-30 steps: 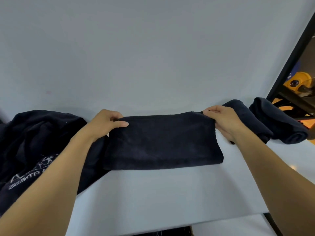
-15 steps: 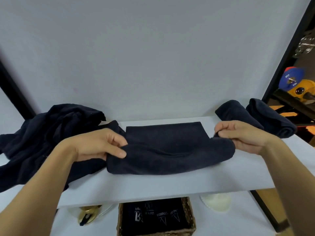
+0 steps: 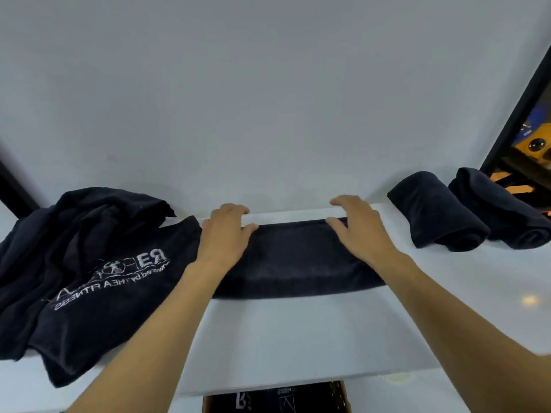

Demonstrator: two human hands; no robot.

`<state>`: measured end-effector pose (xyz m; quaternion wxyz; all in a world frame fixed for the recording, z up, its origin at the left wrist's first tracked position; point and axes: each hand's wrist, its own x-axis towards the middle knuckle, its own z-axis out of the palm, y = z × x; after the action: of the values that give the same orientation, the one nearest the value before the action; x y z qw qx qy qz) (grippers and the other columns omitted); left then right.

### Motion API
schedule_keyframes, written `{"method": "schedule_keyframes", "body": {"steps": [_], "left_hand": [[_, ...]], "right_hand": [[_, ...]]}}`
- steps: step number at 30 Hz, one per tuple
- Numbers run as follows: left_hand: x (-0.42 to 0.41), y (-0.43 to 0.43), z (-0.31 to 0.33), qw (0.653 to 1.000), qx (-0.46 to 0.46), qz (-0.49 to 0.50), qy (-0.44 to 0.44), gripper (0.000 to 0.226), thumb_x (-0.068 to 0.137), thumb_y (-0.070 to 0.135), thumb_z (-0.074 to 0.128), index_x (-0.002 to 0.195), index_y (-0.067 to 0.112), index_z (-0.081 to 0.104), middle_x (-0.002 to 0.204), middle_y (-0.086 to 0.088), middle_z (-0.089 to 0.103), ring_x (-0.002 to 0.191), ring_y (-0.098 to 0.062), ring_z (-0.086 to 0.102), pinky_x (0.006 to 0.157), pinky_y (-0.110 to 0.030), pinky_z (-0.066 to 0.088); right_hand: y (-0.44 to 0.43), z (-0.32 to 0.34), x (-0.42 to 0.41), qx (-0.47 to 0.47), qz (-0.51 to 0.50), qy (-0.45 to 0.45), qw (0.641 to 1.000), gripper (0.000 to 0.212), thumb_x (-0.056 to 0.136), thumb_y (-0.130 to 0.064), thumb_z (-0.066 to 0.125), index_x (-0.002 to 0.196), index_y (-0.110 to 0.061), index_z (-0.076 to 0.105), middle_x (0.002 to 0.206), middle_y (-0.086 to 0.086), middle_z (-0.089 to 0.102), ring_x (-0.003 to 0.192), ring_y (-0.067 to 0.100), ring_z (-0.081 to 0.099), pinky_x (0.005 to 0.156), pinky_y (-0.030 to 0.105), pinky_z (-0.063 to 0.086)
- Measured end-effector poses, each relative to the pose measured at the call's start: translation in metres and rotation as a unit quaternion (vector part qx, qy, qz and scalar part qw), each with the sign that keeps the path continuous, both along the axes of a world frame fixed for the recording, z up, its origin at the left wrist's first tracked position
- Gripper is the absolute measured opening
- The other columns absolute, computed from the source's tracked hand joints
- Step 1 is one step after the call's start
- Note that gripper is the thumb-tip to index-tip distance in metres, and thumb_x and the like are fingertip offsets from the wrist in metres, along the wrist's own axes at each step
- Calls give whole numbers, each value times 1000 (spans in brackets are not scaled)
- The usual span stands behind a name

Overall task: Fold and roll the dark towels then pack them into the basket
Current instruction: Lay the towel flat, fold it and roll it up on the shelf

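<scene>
Head view: left hand (image 3: 223, 238) and right hand (image 3: 359, 232) lay loosely spread fingers (image 3: 235, 209) atop the folded towel (image 3: 298, 260).

We see the person only as two arms, bare from fingertips down to the btm edge of the view. The left hand (image 3: 224, 237) is bare, w/ a slim wrist; knuckles & thumb show, nails too blurred for us to read. The right hand (image 3: 357, 234) is bare too, w/ long fingers & a broad back. The left forearm (image 3: 167, 323) & right forearm (image 3: 447, 308) are smooth, slim, bare skin all along. Both look much wider twd the btm edge, as we'd expect w/ a wide-angle lens. At btm right the right forearm goes soft w/ blur.
</scene>
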<state>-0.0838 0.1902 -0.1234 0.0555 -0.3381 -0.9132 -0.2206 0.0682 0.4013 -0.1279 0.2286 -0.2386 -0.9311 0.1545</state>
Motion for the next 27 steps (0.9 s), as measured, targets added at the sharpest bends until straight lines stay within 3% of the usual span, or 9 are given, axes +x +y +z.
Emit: {"method": "schedule_keyframes", "body": {"steps": [3, 6, 8, 11, 14, 16, 21, 24, 27], "left_hand": [[31, 5, -23, 981, -147, -123, -27, 63, 97, 60, 28, 152, 30, 25, 161, 2, 20, 148, -21, 16, 120, -45, 12], [27, -16, -32, 972, -224, -72, -4, 74, 90, 67, 4, 155, 32, 7, 164, 4, 4, 151, -17, 0, 122, -42, -2], [32, -37, -31, 977, -203, -61, 11, 87, 81, 75, -3, 155, 32, 12, 163, 5, 7, 151, -16, 2, 122, -42, -3], [51, -74, -37, 983, -136, -125, 20, 89, 77, 87, 14, 148, 37, 33, 156, 15, 21, 149, -11, 11, 122, -38, -3], [52, -97, -44, 973, -108, -141, 146, 63, 92, 66, 26, 126, 28, 64, 137, 6, 57, 132, -19, 50, 113, -40, 21], [47, -94, -43, 963, -84, -149, 210, 46, 91, 45, 38, 110, 21, 73, 115, 2, 71, 110, -22, 66, 104, -38, 30], [27, -64, -11, 960, -37, -134, 243, 31, 73, 17, 48, 91, 16, 73, 89, 4, 74, 81, -23, 67, 88, -33, 35], [9, -38, 0, 982, -3, -55, 181, 35, 75, -1, 60, 102, 16, 74, 107, -4, 72, 100, -33, 63, 93, -41, 41], [21, -10, 2, 993, 109, 50, -20, 47, 84, -7, 45, 120, 16, 65, 125, -7, 61, 113, -34, 56, 93, -41, 46]], "right_hand": [[-22, -16, -9, 52, 130, -165, 976, 52, 101, -52, 30, 148, -32, 34, 159, -7, 26, 148, 17, 17, 120, 48, 7], [8, -22, -4, 14, 77, -253, 964, 57, 100, -56, 15, 153, -35, 19, 162, -8, 13, 150, 17, 6, 120, 51, 2], [27, -19, 5, 4, 37, -270, 962, 56, 100, -56, 15, 153, -35, 19, 162, -8, 14, 149, 18, 9, 119, 51, 6], [42, -15, 14, -8, -6, -240, 971, 60, 98, -59, 29, 150, -28, 29, 156, -3, 32, 141, 22, 31, 112, 47, 24], [42, -1, 14, -98, -45, -205, 973, 75, 87, -61, 56, 148, -24, 34, 148, 0, 43, 134, 25, 41, 109, 46, 32], [40, 13, 10, -211, -49, -178, 960, 64, 84, -42, 69, 139, -16, 49, 138, 4, 53, 123, 24, 51, 104, 38, 40], [34, 31, 41, -355, -87, -97, 926, 17, 81, -7, 72, 97, -8, 69, 105, 12, 68, 99, 27, 64, 89, 39, 54], [20, 40, 91, -393, -68, -169, 901, 14, 82, -10, 74, 94, -13, 66, 98, 12, 69, 79, 23, 69, 72, 34, 60], [1, 40, 119, -260, -80, -283, 920, 33, 83, -34, 74, 107, -13, 65, 98, 3, 66, 78, 17, 67, 72, 31, 58]]}}
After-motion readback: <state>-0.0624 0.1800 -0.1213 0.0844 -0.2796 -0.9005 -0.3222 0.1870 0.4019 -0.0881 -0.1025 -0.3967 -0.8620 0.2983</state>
